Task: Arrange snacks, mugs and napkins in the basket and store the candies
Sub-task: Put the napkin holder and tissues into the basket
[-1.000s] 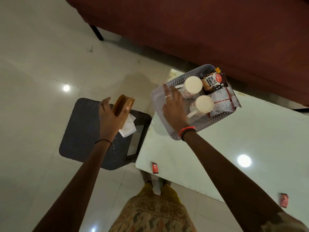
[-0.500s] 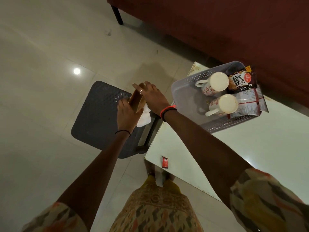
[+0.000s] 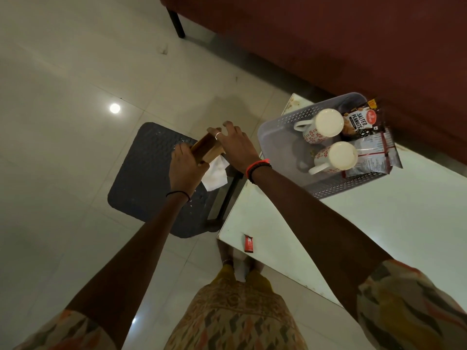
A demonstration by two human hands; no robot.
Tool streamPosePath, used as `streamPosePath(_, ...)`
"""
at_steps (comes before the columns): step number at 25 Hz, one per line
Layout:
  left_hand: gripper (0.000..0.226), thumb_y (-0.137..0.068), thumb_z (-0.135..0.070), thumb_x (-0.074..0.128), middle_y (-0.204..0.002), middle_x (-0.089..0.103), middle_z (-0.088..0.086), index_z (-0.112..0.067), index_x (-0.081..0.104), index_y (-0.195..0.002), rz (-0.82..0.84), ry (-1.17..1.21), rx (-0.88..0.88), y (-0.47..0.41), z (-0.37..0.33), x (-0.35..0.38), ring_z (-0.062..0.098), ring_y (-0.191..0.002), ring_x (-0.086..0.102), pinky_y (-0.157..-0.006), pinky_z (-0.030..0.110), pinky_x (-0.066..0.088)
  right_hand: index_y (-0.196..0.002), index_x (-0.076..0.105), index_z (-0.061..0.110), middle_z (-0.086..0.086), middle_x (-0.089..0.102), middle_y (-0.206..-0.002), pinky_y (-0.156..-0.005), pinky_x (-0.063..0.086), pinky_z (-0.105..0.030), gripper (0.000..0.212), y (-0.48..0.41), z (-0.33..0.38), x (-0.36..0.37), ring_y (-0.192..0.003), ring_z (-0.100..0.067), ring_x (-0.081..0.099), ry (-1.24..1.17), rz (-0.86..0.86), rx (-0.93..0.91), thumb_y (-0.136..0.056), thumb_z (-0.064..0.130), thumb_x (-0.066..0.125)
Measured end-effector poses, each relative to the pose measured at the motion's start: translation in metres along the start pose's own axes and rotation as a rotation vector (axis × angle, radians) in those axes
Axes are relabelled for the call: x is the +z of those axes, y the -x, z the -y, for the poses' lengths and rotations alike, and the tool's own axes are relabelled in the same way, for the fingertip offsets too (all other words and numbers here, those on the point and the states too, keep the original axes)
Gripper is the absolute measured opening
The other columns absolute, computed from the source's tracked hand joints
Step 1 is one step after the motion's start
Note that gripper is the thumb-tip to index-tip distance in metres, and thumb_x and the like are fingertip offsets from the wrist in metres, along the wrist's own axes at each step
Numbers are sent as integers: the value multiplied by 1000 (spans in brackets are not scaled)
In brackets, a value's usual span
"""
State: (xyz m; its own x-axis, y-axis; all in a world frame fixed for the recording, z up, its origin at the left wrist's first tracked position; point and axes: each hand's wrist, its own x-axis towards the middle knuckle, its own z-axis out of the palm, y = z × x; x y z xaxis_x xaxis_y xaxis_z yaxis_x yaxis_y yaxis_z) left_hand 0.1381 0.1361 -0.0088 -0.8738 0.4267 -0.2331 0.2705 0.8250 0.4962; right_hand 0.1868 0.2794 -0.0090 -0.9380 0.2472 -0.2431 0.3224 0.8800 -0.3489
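Left hand: your left hand (image 3: pixel 185 168) holds the wooden napkin holder (image 3: pixel 206 150) from its near left side, fingers wrapped around it.
Right hand: your right hand (image 3: pixel 236 147) lies against the holder's right side, its fingers (image 3: pixel 217 134) bent and spread over the top edge; you cannot tell whether they grip anything.
Napkin: a white napkin (image 3: pixel 214 174) hangs out below the holder, between your wrists.
Holder's place: above the dark stool (image 3: pixel 144 173), just left of the bench (image 3: pixel 379 236).
Basket: the grey basket (image 3: pixel 275 137) sits at the bench's far left corner, near your right wrist.
Mugs: the far mug (image 3: pixel 322 125) and the near mug (image 3: pixel 336 157) lie on their sides inside the basket.
Snacks: the peanut packet (image 3: pixel 357 122) and the clear packet (image 3: pixel 374 157) stand at the basket's right end, beside the mugs.
Candy: one red candy (image 3: pixel 248 243) lies on the bench near its left edge, well apart from the basket.
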Motion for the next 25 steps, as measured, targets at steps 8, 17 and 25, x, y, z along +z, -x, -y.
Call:
streamPosePath(8, 51, -72, -18, 73, -116, 50, 16, -4, 46, -114, 113, -110, 359, -15, -50, -13, 28, -104, 48, -87, 33, 45, -132, 50, 14, -10, 47, -141, -104, 43, -36, 56, 44, -48, -47, -127, -29, 43, -186, -169, 106, -84, -13, 49)
streamPosePath(17, 42, -78, -7, 65, -122, 47, 15, -6, 47, -116, 433, -154, 725, -35, -135, 22, 27, -108, 48, -90, 34, 46, -122, 51, 6, -18, 54, -120, -94, 47, -41, 41, 121, -105, -48, -111, -33, 53, -280, -234, 359, -82, 3, 59)
streamPosePath(25, 45, -84, 4, 52, -134, 50, 10, -10, 50, -127, 490, -258, 880, -32, -181, 83, 25, -124, 47, -107, 37, 38, -118, 49, 0, -20, 56, -119, -84, 52, -43, 32, 148, -133, -16, -110, -34, 56, -315, -201, 665, -89, 11, 55)
